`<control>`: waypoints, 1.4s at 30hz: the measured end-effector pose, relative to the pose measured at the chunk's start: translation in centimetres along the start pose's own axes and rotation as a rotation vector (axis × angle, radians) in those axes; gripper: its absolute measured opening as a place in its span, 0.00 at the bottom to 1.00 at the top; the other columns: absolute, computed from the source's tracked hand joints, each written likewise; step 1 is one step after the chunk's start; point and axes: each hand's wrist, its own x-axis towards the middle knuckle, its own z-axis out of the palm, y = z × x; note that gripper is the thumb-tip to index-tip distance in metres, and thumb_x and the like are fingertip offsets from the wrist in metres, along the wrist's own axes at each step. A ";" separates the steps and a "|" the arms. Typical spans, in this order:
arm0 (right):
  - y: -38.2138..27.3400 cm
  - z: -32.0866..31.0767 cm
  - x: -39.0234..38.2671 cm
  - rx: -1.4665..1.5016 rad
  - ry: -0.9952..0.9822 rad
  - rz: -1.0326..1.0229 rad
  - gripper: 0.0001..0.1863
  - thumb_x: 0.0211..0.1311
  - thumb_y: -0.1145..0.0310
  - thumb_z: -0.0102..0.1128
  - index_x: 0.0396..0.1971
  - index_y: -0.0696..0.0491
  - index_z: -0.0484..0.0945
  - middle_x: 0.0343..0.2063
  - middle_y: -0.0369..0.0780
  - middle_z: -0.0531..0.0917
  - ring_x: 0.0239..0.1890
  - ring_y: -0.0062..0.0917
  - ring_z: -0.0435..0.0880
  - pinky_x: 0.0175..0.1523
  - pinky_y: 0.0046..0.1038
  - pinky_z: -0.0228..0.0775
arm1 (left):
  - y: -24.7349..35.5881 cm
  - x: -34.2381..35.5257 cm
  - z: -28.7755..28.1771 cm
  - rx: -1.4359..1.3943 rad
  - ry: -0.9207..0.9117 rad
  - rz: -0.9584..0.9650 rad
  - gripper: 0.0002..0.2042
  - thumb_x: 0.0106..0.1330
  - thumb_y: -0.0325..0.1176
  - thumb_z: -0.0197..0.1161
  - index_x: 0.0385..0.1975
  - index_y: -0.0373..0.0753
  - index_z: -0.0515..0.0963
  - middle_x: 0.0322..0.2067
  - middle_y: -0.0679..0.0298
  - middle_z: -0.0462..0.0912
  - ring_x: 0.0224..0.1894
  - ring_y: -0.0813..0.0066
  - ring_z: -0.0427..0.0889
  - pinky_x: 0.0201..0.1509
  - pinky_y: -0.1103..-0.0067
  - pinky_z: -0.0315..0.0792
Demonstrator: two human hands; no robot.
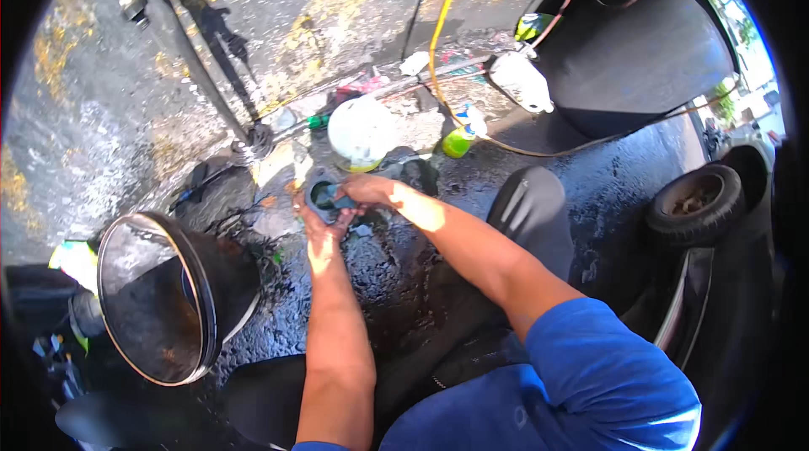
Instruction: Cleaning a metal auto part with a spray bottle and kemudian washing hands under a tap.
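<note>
My right hand (364, 190) has its fingers pinched shut on a small blue cloth (342, 197), and they push it down into the round hole of a grey metal part (321, 196). My left hand (316, 228) is under that part, fingers curled tight around its lower side to hold it. The part sits just above the wet black ground (396, 274), in front of my knees.

Just behind my hands stands a white plastic jug (361, 131). A green bottle (459, 141) lies near it, with a yellow hose (438, 38) running past. A big black funnel-shaped housing (173, 299) lies on its side to my left. A small tire (695, 202) is well off to my right.

I think the part could slip, because everything looks wet. If it drops, it may hit the ground hard. The cloth could also catch on a sharp edge inside the hole.
</note>
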 end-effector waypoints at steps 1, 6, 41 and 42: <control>0.5 -0.3 -1.5 0.146 0.077 -0.113 0.19 0.70 0.56 0.50 0.40 0.57 0.82 0.31 0.42 0.86 0.29 0.24 0.84 0.29 0.30 0.78 | 0.0 -0.2 -0.2 -0.051 0.005 -0.030 0.35 0.60 0.67 0.52 0.52 0.40 0.74 0.42 0.49 0.79 0.36 0.46 0.80 0.47 0.50 0.80; 0.2 -3.3 -8.4 0.068 0.367 -0.364 0.24 0.65 0.63 0.56 0.56 0.62 0.75 0.52 0.47 0.80 0.46 0.28 0.81 0.44 0.28 0.74 | -1.5 -0.1 -0.1 -0.010 -0.071 0.022 0.42 0.59 0.73 0.53 0.60 0.42 0.71 0.53 0.49 0.75 0.51 0.41 0.78 0.59 0.45 0.69; 3.0 3.5 1.1 0.448 -0.014 0.267 0.12 0.76 0.59 0.47 0.43 0.50 0.74 0.19 0.38 0.82 0.14 0.17 0.74 0.15 0.21 0.60 | -2.2 -0.7 -0.7 0.073 -0.204 -0.047 0.35 0.65 0.72 0.43 0.31 0.40 0.76 0.19 0.57 0.78 0.14 0.60 0.75 0.19 0.63 0.75; 3.3 3.1 0.7 0.871 -0.088 0.305 0.10 0.76 0.58 0.49 0.40 0.48 0.74 0.20 0.37 0.82 0.15 0.15 0.74 0.15 0.20 0.58 | -2.2 -0.7 -0.6 0.005 -0.129 -0.067 0.35 0.65 0.72 0.43 0.30 0.41 0.76 0.19 0.57 0.78 0.14 0.61 0.75 0.19 0.63 0.75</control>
